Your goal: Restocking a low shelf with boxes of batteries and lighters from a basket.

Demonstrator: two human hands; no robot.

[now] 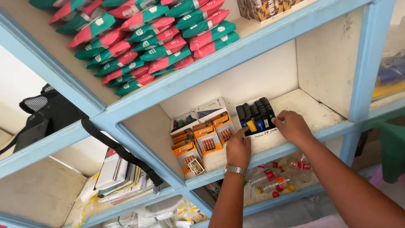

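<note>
The box of lighters [256, 117] sits on the blue shelf [291, 147], leaning back, its long side running left to right. Both hands hold it from the front. The left hand [238, 147] pinches its left bottom corner. The right hand [292, 126] is curled on its right edge.
</note>
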